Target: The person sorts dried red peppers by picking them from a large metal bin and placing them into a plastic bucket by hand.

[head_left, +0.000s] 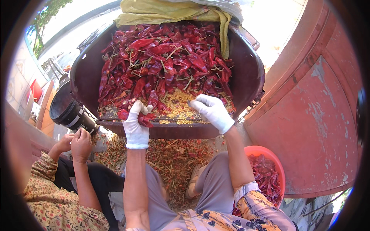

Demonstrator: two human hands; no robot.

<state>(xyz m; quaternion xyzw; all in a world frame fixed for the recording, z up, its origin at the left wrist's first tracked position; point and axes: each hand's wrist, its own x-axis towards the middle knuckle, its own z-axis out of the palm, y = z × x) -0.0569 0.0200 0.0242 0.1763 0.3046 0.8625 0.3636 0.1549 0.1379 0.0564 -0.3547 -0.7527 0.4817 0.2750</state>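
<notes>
My left hand point(135, 130), in a white glove, is closed round several dried red chili peppers point(145, 120) at the front edge of a dark red metal cart bed point(169, 133). To its right, my gloved right hand point(214, 112) hovers over loose yellow chili seeds point(179, 103). Its thumb and fingertips are pinched together; whatever is between them is too small to make out. Behind both hands, a large heap of dried red chili peppers point(165, 57) with pale stems fills the bed.
Yellow sacking point(173, 12) covers the heap's far side. Below right stands a pink tub point(280, 169) of chili peppers; a red metal panel point(304, 131) rises beyond. A black bucket point(63, 104) and a co-worker's hands point(79, 144) are at left. Stems litter the ground point(173, 158).
</notes>
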